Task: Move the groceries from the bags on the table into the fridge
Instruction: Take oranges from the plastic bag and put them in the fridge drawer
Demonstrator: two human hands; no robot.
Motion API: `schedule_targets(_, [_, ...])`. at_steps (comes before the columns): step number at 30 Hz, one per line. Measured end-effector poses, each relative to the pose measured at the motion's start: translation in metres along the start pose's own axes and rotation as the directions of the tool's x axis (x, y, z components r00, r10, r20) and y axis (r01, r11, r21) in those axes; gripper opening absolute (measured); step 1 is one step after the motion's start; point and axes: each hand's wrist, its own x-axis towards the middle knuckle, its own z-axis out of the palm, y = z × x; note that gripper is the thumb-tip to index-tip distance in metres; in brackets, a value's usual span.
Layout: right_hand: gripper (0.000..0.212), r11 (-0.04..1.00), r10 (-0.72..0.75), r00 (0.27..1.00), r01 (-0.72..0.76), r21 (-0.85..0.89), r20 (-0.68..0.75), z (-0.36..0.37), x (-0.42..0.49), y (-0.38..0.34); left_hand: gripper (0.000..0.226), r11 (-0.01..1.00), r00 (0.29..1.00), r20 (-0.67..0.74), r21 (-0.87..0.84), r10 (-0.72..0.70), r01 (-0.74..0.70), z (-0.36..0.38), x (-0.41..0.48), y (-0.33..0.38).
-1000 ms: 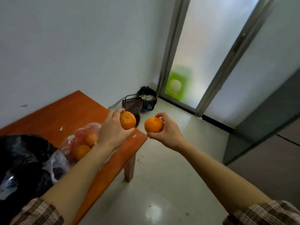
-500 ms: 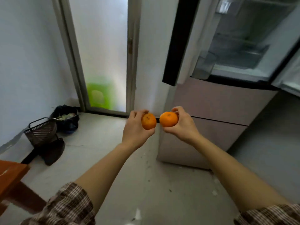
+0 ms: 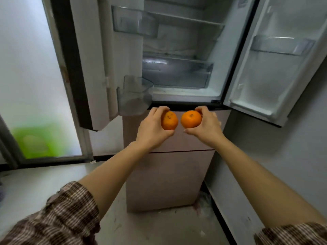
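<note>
My left hand (image 3: 152, 128) grips one orange (image 3: 169, 120), and my right hand (image 3: 208, 126) grips a second orange (image 3: 191, 119). Both fruits are held side by side, a small gap apart, just below the lower front edge of the open fridge (image 3: 184, 96). The fridge's upper compartment stands open with both doors swung out. Inside it are a glass shelf (image 3: 187, 20) and a clear drawer (image 3: 177, 73); I see no food on them. The table and the bags are out of view.
The left fridge door (image 3: 92, 64) carries clear door bins (image 3: 134, 94), and the right door (image 3: 276, 64) has a bin too. Closed pink lower drawers (image 3: 169, 174) sit beneath my hands. A glass door (image 3: 35, 85) with a green shape behind it stands left; a grey wall is right.
The view has swung right from the table and bags to face the open fridge. Both hands have kept their oranges and now hold them closer to the fridge opening.
</note>
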Motion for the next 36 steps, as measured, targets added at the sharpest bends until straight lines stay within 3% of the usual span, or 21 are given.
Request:
schedule_targets(6, [0.074, 0.998, -0.051, 0.998, 0.053, 0.035, -0.045, -0.007, 0.128, 0.045, 0.076, 0.997, 0.998, -0.055, -0.074, -0.01, 0.006, 0.071, 0.119, -0.009])
schedule_targets(13, [0.078, 0.997, -0.068, 0.996, 0.071, 0.041, -0.066, -0.01, 0.26, 0.079, 0.078, 0.938, 0.951, -0.155, -0.27, -0.267, 0.219, 0.127, 0.254, -0.012])
schedule_targets(20, [0.076, 0.99, -0.087, 0.991, 0.097, 0.101, -0.098, 0.005, 0.375, 0.09, 0.079, 0.899, 0.881, -0.314, -0.373, -0.354, 0.229, 0.144, 0.356, -0.044])
schedule_targets(26, [0.071, 0.969, -0.152, 0.973, 0.181, 0.167, -0.176, 0.032, 0.468, 0.082, 0.076, 0.937, 0.834, -0.458, -0.295, -0.308, 0.184, 0.146, 0.436, -0.071])
schedule_targets(31, [0.074, 0.941, -0.223, 0.968, 0.245, 0.234, -0.12, 0.051, 0.523, 0.081, 0.074, 0.964, 0.856, -0.445, -0.128, -0.264, 0.232, 0.147, 0.482, -0.098])
schedule_targets(36, [0.072, 0.944, -0.29, 0.954, 0.299, 0.14, -0.081, 0.062, 0.54, 0.09, 0.074, 0.961, 0.868, -0.424, -0.018, -0.257, 0.276, 0.143, 0.497, -0.109])
